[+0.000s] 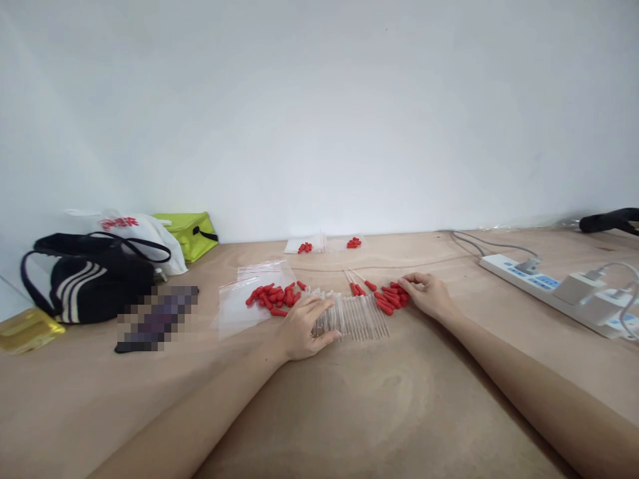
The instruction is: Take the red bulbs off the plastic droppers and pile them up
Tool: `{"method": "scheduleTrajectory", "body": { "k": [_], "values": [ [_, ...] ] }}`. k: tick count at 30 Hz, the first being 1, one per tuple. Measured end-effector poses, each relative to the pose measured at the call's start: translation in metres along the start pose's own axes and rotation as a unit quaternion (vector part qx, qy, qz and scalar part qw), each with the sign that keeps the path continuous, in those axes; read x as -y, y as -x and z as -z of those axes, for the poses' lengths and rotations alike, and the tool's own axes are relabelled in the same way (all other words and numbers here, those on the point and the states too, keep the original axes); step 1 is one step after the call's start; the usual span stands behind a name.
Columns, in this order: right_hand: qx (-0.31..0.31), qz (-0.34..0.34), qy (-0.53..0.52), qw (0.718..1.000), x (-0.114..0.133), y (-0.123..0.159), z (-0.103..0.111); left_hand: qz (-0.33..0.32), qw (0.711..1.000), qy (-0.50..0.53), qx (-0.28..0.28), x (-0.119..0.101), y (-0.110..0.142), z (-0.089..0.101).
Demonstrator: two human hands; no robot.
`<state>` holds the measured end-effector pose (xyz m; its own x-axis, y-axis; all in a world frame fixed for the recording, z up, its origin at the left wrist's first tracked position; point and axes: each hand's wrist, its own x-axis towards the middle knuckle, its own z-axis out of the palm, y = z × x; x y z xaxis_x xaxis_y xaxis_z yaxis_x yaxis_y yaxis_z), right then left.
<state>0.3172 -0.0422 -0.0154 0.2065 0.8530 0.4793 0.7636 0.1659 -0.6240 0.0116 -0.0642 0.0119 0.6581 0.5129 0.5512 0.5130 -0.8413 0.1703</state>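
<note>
Several clear thin glass dropper tubes (pixel 367 318) lie side by side in a row on the table. My left hand (pixel 305 326) rests over the row's left end, thumb and fingers spread apart. To the right is a heap of red rubber bulbs (pixel 389 301). At its right edge my right hand (pixel 424 293) has thumb and fingertips drawn together on a red bulb, partly hidden by the fingers. Behind the row lie a few tubes fitted with red bulbs (pixel 355 289). Another pile of red bulbs (pixel 274 296) lies left of my left hand, on clear zip bags (pixel 234 309).
Farther back, small bags with red bulbs (pixel 305 247) lie near the wall. On the left are a black striped bag (pixel 84 286), a green box bag (pixel 192 236) and a blurred dark item (pixel 160 319). A white power strip (pixel 544 286) with plugs and cables lies right.
</note>
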Motion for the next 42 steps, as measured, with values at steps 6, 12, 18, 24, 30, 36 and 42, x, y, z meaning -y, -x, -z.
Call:
{"method": "scheduleTrajectory", "body": {
  "k": [6, 12, 18, 24, 30, 36, 42],
  "values": [
    [-0.063, 0.014, 0.012, 0.998, 0.008, 0.000, 0.002, 0.001, 0.999, -0.037, 0.019, -0.002, -0.002, 0.003],
    [-0.042, 0.051, 0.101, 0.993, 0.041, -0.009, 0.000, 0.024, 0.998, -0.054, 0.024, -0.001, -0.002, 0.002],
    [0.088, 0.005, 0.220, 0.972, 0.068, -0.024, -0.027, 0.027, 0.998, -0.064, 0.004, -0.002, -0.002, 0.000],
    [0.094, -0.026, 0.241, 0.966, 0.073, -0.031, -0.043, 0.037, 0.996, -0.080, -0.029, -0.002, -0.001, 0.002],
    [0.012, 0.087, 0.196, 0.977, 0.081, -0.013, -0.021, 0.067, 0.989, -0.109, -0.077, 0.002, 0.000, -0.001],
    [-0.074, 0.342, 0.142, 0.926, 0.080, 0.041, -0.006, 0.063, 0.986, -0.124, -0.096, 0.001, 0.000, 0.000],
    [-0.080, 0.386, 0.106, 0.913, 0.090, 0.062, -0.019, -0.037, 0.987, -0.135, -0.084, -0.012, -0.001, 0.000]
  ]
}}
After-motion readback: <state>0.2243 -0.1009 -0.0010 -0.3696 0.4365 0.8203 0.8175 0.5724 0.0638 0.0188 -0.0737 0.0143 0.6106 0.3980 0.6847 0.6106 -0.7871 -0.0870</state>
